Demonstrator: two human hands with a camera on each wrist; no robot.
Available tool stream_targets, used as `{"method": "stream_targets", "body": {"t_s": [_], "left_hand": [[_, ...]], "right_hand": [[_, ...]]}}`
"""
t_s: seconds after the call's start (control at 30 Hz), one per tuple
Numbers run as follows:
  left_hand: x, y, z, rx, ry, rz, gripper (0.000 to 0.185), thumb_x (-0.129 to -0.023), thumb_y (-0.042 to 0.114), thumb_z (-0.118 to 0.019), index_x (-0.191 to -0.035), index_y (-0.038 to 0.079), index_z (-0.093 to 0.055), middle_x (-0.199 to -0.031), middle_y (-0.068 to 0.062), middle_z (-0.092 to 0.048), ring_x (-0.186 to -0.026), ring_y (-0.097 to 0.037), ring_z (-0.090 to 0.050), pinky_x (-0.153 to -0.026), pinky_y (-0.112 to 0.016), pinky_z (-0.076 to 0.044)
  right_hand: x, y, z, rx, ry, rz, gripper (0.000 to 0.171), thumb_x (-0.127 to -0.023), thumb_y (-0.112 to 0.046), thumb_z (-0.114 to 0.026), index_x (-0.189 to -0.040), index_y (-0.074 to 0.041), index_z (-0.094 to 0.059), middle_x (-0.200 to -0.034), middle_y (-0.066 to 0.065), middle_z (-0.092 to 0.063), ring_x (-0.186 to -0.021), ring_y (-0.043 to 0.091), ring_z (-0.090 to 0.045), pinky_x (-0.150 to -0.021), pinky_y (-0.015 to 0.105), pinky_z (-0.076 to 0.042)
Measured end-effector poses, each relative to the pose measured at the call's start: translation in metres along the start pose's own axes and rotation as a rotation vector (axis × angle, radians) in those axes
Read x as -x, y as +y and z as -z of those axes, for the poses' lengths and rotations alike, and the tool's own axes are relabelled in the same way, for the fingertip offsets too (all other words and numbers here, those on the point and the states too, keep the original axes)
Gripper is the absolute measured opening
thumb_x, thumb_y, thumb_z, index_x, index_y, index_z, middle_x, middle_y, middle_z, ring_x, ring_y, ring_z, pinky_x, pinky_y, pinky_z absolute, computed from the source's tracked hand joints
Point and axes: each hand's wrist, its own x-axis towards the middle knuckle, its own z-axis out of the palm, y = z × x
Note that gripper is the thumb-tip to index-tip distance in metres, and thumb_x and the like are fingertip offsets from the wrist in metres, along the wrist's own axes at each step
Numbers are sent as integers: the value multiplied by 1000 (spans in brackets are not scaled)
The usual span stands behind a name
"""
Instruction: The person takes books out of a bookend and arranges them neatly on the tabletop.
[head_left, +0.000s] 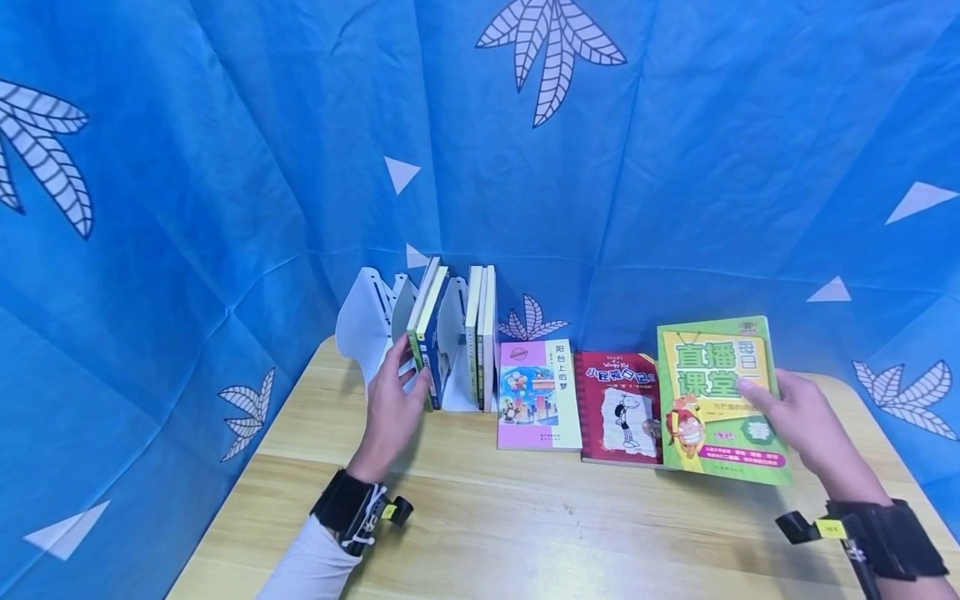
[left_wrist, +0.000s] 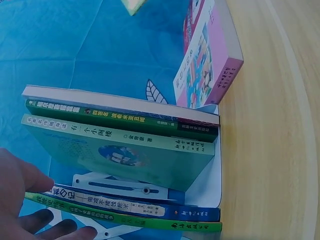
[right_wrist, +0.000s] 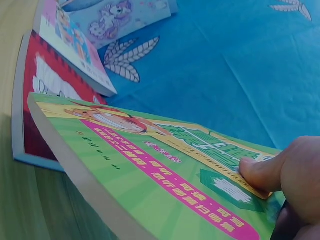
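Observation:
My left hand (head_left: 408, 383) reaches to the white book rack (head_left: 365, 321). It pinches two thin leaning books, a blue one (left_wrist: 125, 202) and a green one (left_wrist: 150, 220), between thumb and fingers (left_wrist: 62, 227). More books (head_left: 480, 333) stand upright in the rack to their right. My right hand (head_left: 761, 398) holds a green and yellow book (head_left: 716, 400) by its right edge, thumb (right_wrist: 262, 172) on the cover and fingers hidden beneath. That book is tilted up, and its left edge overlaps a red book (head_left: 617, 408).
A pink book (head_left: 538, 396) lies flat on the wooden table (head_left: 525, 517) between the rack and the red book. Blue patterned cloth (head_left: 675, 167) walls the table at the back and both sides. Black wrist straps are on both arms.

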Motion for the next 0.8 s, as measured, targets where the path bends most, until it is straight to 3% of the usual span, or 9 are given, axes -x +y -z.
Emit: {"method": "stream_targets", "body": {"t_s": [0.37,0.63,0.8], "left_hand": [[-5,3,-1,-24,16,-3,61,-101,1,-60,-157,5,-38,-151,-27,-53,-137,-40,-58,-107,-47,-58],[-6,2,-2,-66,32,-22,58,-99,-1,-61,-154,3,-42,-147,-28,-58,-133,-41,-62,-103,-45,-60],[-7,2,-2,-79,36,-20,58,-100,0,-60,-155,4,-42,-146,-26,-59,-131,-40,-63,-100,-45,-62]], "right_hand": [[-11,17,7,29,-20,-19,78,-110,-51,-37,-150,16,-37,-117,29,-74,-83,10,-73,-67,28,-60],[-18,26,12,52,-56,-40,79,-110,-52,-36,-151,16,-36,-119,28,-73,-95,21,-71,-77,39,-59],[-23,30,14,15,-87,-59,78,-111,-49,-36,-151,18,-32,-107,19,-77,-87,18,-72,-72,36,-62]]}}
